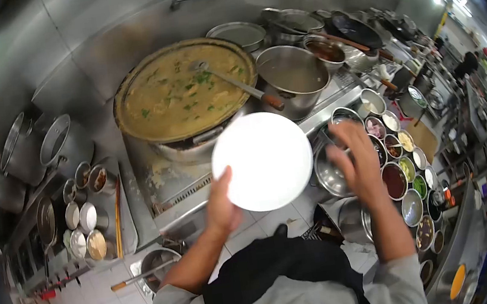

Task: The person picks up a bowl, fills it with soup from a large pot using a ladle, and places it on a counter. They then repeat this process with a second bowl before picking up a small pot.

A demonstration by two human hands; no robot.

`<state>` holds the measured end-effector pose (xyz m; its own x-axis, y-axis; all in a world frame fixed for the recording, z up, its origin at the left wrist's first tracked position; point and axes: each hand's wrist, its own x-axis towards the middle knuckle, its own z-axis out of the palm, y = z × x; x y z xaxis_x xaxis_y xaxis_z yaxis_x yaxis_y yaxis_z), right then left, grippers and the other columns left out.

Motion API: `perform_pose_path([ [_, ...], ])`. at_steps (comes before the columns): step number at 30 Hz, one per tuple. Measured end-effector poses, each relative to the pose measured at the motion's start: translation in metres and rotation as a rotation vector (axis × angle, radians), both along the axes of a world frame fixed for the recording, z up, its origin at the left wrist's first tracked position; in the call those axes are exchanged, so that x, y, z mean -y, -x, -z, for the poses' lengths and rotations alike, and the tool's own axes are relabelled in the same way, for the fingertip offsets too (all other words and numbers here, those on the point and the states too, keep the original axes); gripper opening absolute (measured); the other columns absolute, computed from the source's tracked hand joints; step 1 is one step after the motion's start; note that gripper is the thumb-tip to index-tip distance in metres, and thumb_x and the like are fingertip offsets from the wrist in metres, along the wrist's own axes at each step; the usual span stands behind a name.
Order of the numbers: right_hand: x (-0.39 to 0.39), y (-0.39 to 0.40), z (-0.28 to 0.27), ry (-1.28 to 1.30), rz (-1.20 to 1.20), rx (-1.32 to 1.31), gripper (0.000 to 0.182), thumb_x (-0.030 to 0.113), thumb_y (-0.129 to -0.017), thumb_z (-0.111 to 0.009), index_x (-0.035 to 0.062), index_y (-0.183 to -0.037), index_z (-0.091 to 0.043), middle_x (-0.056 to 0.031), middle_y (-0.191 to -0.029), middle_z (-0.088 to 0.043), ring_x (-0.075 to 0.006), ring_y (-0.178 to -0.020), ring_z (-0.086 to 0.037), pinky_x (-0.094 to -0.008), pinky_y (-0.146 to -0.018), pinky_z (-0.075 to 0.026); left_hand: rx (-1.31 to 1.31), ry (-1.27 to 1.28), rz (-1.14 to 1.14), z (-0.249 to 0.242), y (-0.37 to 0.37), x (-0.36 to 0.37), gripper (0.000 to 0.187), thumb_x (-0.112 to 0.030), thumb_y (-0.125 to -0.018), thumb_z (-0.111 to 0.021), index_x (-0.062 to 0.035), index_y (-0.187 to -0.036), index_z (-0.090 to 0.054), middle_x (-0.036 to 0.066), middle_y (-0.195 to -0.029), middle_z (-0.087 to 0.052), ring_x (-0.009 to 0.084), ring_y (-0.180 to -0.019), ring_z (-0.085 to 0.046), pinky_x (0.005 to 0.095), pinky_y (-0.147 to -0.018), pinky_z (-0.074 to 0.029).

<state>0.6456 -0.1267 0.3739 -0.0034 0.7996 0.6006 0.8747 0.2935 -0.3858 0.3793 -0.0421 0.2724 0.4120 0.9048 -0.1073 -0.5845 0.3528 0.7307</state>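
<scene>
A round white plate [263, 162] is in my left hand [224, 206], with the thumb lying over its left edge and the other fingers hidden beneath. My right hand [359, 159], slightly blurred, is over the metal bowls to the right, its thumb and fingers apart and nothing visible between them. Under and beside it sits a shiny steel bowl [330, 172], partly covered by the hand. Beyond the plate stands a wide pan of yellow stew [170, 103] sprinkled with green herbs. A ladle [238, 83] with a wooden handle rests in that pan, its handle sticking out over the rim.
Right of the stew is a steel pot [291, 70] of pale liquid. Many small ingredient containers, one with dark red sauce [394, 181], line the right counter. On the left, a tray [128, 227] carries small bowls and chopsticks. Below it stands a pot [159, 265] with a long-handled tool.
</scene>
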Motion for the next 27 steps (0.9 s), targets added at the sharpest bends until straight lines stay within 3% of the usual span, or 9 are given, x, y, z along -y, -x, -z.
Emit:
perform_pose_path([
  [4, -0.139, -0.031, 0.035, 0.159, -0.102, 0.209, 0.043, 0.023, -0.094, -0.07, -0.0009, -0.127, -0.056, -0.0236, -0.114, -0.062, -0.0437, -0.106, -0.06, -0.0493, -0.092, -0.049, -0.097, -0.018, -0.257, -0.025, 0.049, 0.008, 0.062, -0.04, -0.107, -0.044, 0.005, -0.15, -0.037, 0.021, -0.143, -0.055, 0.0314, -0.13, -0.056, 0.044, -0.112, -0.043],
  [6, -0.201, -0.02, 0.044, 0.439, -0.11, 0.274, 0.046, 0.026, -0.09, -0.074, -0.0019, -0.122, -0.054, -0.0249, -0.116, -0.061, -0.0449, -0.111, -0.06, -0.0494, -0.094, -0.05, -0.091, -0.031, -0.39, -0.028, 0.069, 0.02, 0.062, -0.04, -0.106, -0.045, 0.0042, -0.15, -0.038, 0.02, -0.145, -0.054, 0.0306, -0.131, -0.056, 0.0431, -0.112, -0.043],
  [12, -0.356, -0.022, 0.123, 0.541, -0.121, 0.501, 0.033, 0.013, -0.086, -0.064, -0.0031, -0.114, -0.059, -0.0287, -0.112, -0.064, -0.0444, -0.102, -0.066, -0.0526, -0.085, -0.053, -0.12, -0.014, -0.729, -0.017, 0.121, 0.056, 0.058, -0.038, -0.107, -0.047, 0.0043, -0.146, -0.043, 0.018, -0.142, -0.056, 0.0302, -0.129, -0.057, 0.0431, -0.109, -0.045],
  [14, -0.372, -0.03, 0.09, 0.65, -0.267, 0.667, 0.031, 0.013, -0.084, -0.061, -0.0029, -0.111, -0.062, -0.0295, -0.105, -0.067, -0.0422, -0.097, -0.069, -0.0513, -0.083, -0.054, -0.134, 0.016, -0.803, -0.008, 0.137, 0.065, 0.058, -0.038, -0.107, -0.047, 0.0042, -0.147, -0.042, 0.018, -0.142, -0.056, 0.0303, -0.129, -0.057, 0.0433, -0.109, -0.045],
  [15, -0.353, -0.027, 0.054, 0.739, -0.238, 0.448, 0.034, 0.015, -0.083, -0.06, -0.0016, -0.112, -0.065, -0.0289, -0.093, -0.068, -0.0416, -0.091, -0.07, -0.0484, -0.079, -0.055, -0.129, 0.028, -0.832, -0.003, 0.144, 0.067, 0.058, -0.038, -0.107, -0.047, 0.0042, -0.147, -0.042, 0.018, -0.142, -0.056, 0.0303, -0.129, -0.057, 0.0432, -0.109, -0.045],
  [18, -0.348, -0.047, 0.047, 0.556, -0.312, 0.173, 0.037, 0.013, -0.085, -0.058, -0.0004, -0.12, -0.064, -0.0247, -0.081, -0.069, -0.0398, -0.069, -0.07, -0.0444, -0.066, -0.056, -0.124, 0.052, -0.888, 0.008, 0.162, 0.069, 0.06, -0.039, -0.107, -0.048, 0.0041, -0.147, -0.041, 0.017, -0.141, -0.057, 0.0298, -0.128, -0.057, 0.0429, -0.108, -0.047],
  [20, -0.327, -0.037, 0.011, 0.685, -0.274, 0.039, 0.036, 0.011, -0.087, -0.058, -0.002, -0.121, -0.063, -0.0227, -0.076, -0.071, -0.0333, -0.058, -0.071, -0.041, -0.056, -0.056, -0.122, 0.077, -0.904, 0.013, 0.172, 0.066, 0.06, -0.039, -0.106, -0.049, 0.0041, -0.147, -0.041, 0.017, -0.14, -0.057, 0.0292, -0.128, -0.058, 0.0427, -0.107, -0.047],
  [23, -0.34, -0.032, 0.008, 0.656, -0.189, -0.037, 0.035, 0.008, -0.088, -0.053, -0.0022, -0.121, -0.061, -0.0234, -0.073, -0.066, -0.0384, -0.055, -0.067, -0.0446, -0.064, -0.054, -0.15, 0.092, -0.948, 0.018, 0.181, 0.056, 0.06, -0.04, -0.106, -0.049, 0.004, -0.146, -0.042, 0.016, -0.14, -0.057, 0.0288, -0.127, -0.058, 0.0424, -0.106, -0.049],
  [27, -0.413, -0.049, 0.036, 0.397, -0.336, 0.186, 0.034, 0.008, -0.089, -0.054, -0.0045, -0.119, -0.061, -0.0264, -0.079, -0.067, -0.0379, -0.061, -0.069, -0.0462, -0.067, -0.055, -0.137, 0.053, -1.002, 0.015, 0.177, 0.043, 0.06, -0.04, -0.106, -0.051, 0.0036, -0.145, -0.043, 0.016, -0.138, -0.058, 0.0287, -0.125, -0.06, 0.0421, -0.105, -0.05],
])
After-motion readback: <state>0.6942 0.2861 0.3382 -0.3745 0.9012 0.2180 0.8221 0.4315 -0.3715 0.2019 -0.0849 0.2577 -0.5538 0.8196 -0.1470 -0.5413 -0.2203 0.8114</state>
